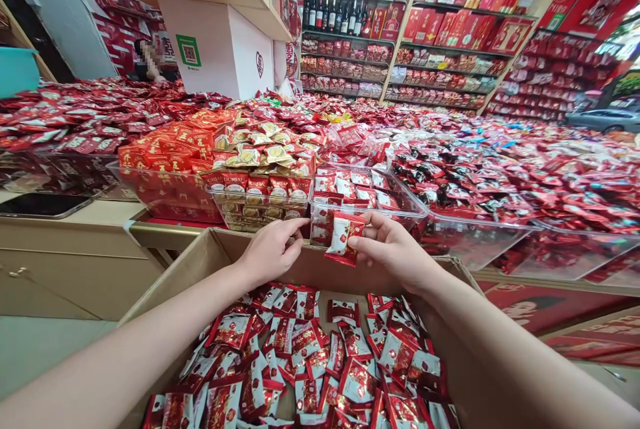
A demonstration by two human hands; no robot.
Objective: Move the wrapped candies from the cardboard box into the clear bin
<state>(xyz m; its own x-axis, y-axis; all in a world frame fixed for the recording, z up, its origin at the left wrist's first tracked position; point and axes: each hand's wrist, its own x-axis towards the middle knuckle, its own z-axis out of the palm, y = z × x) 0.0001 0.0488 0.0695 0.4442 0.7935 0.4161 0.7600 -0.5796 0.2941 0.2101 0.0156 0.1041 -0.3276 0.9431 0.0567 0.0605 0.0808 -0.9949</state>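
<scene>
My right hand (393, 246) pinches a red and white candy packet (343, 237) between thumb and fingers, holding it upright before a clear plastic bin (370, 214). Similar packets stand in rows inside that bin. My left hand (273, 249) is at the bin's left front corner, index finger reaching toward it. Its other fingers are loosely curled, with a gap to the thumb and nothing visible between them. Below both hands, a cardboard box (227, 246) contains many loose packets (305, 342) of the same red and white kind.
Durian candy packets (260, 186) fill the bin on the left, beside orange-red packets (170, 156). More heaped bins (475, 236) extend rightward. A phone (43, 204) lies on the left counter. Stocked shelves (400, 42) line the back; a person (150, 62) is far left.
</scene>
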